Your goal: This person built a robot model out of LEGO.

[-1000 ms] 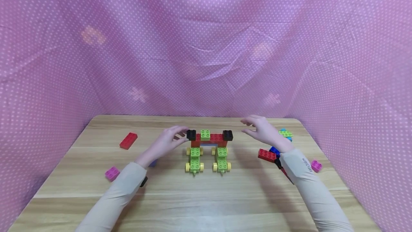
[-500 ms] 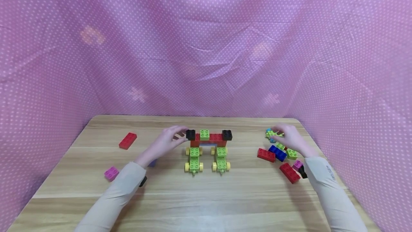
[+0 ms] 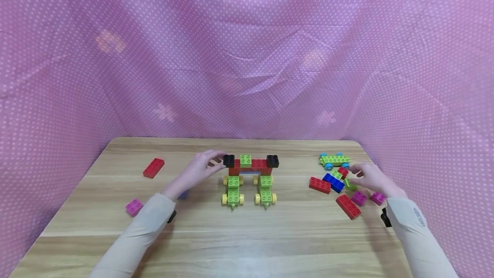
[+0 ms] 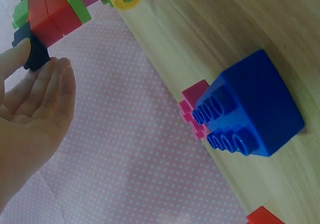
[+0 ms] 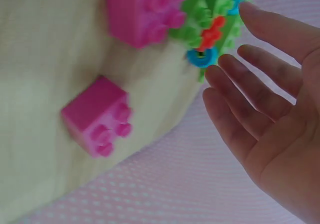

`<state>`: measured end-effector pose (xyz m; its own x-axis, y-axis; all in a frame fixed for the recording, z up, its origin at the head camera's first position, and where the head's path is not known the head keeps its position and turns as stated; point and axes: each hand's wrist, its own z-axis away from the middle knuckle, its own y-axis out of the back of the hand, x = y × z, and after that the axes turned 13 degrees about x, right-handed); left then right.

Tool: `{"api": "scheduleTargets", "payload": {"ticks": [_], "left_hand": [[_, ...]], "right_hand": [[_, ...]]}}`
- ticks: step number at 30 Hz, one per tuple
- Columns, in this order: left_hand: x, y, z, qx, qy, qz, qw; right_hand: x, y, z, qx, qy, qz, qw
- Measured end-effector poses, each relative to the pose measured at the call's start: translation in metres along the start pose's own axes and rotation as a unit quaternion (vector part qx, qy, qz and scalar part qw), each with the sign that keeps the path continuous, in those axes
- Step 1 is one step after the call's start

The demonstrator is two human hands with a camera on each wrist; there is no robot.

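Thumb (image 4: 16, 59) and fingers (image 4: 47, 86) of the left hand (image 3: 198, 168) pinch the black block (image 3: 229, 161) at the model's (image 3: 259, 164) left end. Well apart, the right hand (image 3: 373, 180) reaches low, fingers parted, beside a green block (image 3: 350, 185); contact is unclear. The model stands between the hands on the bench (image 3: 247, 237), nearer the left. Both sleeves (image 3: 135, 231) slant inward.

the left sleeve (image 3: 129, 237) is pale beige; the right sleeve (image 3: 428, 246) matches, bearing small grey lettering (image 3: 420, 217).
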<state>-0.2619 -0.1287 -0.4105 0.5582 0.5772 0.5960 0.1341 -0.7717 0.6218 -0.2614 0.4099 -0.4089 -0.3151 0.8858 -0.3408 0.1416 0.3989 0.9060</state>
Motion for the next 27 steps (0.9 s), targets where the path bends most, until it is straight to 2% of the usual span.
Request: {"api": "scheduleTargets", "payload": {"ticks": [5, 16, 20, 27], "left_hand": [[-0.001, 0.0, 0.0, -0.001, 0.0, -0.004, 1.0], [-0.002, 0.0, 0.0, 0.001, 0.002, -0.001, 1.0], [-0.002, -0.001, -0.001, 0.0, 0.001, -0.001, 1.0], [-0.002, 0.0, -0.001, 0.0, 0.001, 0.001, 1.0]], "right_hand": [[0.01, -0.007, 0.002, -0.017, -0.02, 0.004, 0.9996], [0.011, -0.008, 0.004, -0.051, -0.054, 0.045, 0.9962], [0.012, -0.01, 0.004, -0.067, -0.071, 0.037, 0.9946], [0.015, -0.012, 0.003, -0.061, -0.072, 0.038, 0.9948]]}}
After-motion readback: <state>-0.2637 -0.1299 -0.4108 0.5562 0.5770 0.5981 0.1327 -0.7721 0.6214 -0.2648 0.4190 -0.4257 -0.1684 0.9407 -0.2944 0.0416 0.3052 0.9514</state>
